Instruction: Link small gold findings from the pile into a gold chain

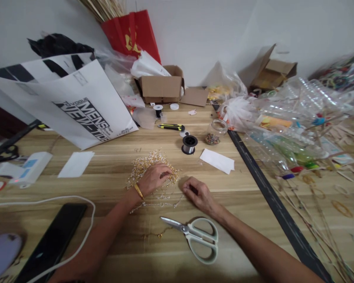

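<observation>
A loose pile of small gold and clear beads (144, 167) lies on the wooden table. My left hand (153, 179), with a gold bracelet at the wrist, rests over its right side, fingertips pinched together among the beads. Whatever sits between them is too small to make out. Just to the right, my right hand (198, 193) is closed with the fingers curled in. A thin beaded chain (161, 204) runs across the table below the pile and up to its fingertips. Nearer me lie scissors (191, 232) with pale handles, their blades slightly apart, beside a short gold chain (160, 235).
Behind the pile are a wire spool (189, 145), a utility knife (171, 127), a jar of beads (216, 133) and white paper (217, 160). A phone (51, 239) and white cable lie left, below a paper bag (76, 98). Plastic bottles (271, 149) crowd the right.
</observation>
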Tool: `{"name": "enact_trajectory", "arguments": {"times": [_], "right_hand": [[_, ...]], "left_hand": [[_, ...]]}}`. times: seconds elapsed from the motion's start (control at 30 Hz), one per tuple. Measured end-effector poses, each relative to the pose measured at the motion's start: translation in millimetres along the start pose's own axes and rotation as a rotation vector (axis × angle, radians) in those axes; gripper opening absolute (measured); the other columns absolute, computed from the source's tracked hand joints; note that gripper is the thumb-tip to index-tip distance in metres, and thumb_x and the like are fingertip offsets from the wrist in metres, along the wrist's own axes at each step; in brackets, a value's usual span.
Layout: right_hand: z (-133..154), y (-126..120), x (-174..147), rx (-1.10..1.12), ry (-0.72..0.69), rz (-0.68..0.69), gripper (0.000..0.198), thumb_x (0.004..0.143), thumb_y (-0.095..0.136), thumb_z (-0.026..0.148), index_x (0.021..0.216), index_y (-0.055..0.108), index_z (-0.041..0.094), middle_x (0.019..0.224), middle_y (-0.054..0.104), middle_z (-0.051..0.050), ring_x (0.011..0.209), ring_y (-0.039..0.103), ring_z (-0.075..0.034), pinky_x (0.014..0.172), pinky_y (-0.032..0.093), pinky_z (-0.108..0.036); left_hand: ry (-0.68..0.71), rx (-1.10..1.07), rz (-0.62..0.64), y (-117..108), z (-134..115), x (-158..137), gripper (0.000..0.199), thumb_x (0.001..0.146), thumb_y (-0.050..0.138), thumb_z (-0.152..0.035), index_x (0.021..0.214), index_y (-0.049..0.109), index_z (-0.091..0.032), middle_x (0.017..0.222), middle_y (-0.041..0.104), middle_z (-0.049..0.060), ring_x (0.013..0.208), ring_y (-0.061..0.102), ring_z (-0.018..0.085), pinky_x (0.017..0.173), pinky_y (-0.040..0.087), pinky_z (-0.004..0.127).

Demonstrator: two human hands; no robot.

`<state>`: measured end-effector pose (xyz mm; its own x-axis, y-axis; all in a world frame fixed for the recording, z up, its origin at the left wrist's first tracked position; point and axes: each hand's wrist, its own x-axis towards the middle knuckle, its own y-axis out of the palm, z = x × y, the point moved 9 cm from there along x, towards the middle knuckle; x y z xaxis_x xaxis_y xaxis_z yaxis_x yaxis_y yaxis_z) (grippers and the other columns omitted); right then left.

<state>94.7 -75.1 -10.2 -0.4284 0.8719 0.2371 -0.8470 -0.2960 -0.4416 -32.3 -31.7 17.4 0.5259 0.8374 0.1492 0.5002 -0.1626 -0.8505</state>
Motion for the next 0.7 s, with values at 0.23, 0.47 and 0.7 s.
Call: {"name": "enact_trajectory", "arguments": {"times": [0.23,0.47,0.7], "right_hand": [[4.0,-0.1,0.8,-0.003,-0.024,0.007,0.015,0.087,0.049,0.025,0.076,0.055,0.017,0.071,0.053,-0.004,0.065,0.049,-0.015,0.060,0.039,-0.026],[-2.4,3.9,-0.5,-0.011,0.008,0.024,0.014,0.085,0.051,0.026,0.076,0.056,0.017,0.070,0.054,-0.003,0.064,0.049,-0.014,0.059,0.039,-0.025],[-1.2,2.2,-0.4,-0.002,0.021,0.016,0.011,0.084,0.052,0.022,0.075,0.057,0.017,0.069,0.054,-0.002,0.062,0.048,-0.014,0.057,0.038,-0.024]], "left_hand": [[0.040,0.122,0.099,10.9,-1.0,-5.3,0.009,0.080,0.058,-0.017,0.079,0.066,-0.016,0.080,0.060,0.006,0.087,0.050,0.020,0.083,0.040,0.034],[0.096,0.097,0.073,16.2,-4.8,-6.4,0.015,0.084,0.052,-0.016,0.083,0.067,-0.016,0.082,0.060,0.006,0.089,0.048,0.019,0.085,0.039,0.031],[0.052,0.145,0.072,10.1,-5.2,-7.1,0.015,0.083,0.054,-0.019,0.073,0.064,-0.016,0.077,0.058,0.005,0.085,0.047,0.019,0.087,0.038,0.034]]}}
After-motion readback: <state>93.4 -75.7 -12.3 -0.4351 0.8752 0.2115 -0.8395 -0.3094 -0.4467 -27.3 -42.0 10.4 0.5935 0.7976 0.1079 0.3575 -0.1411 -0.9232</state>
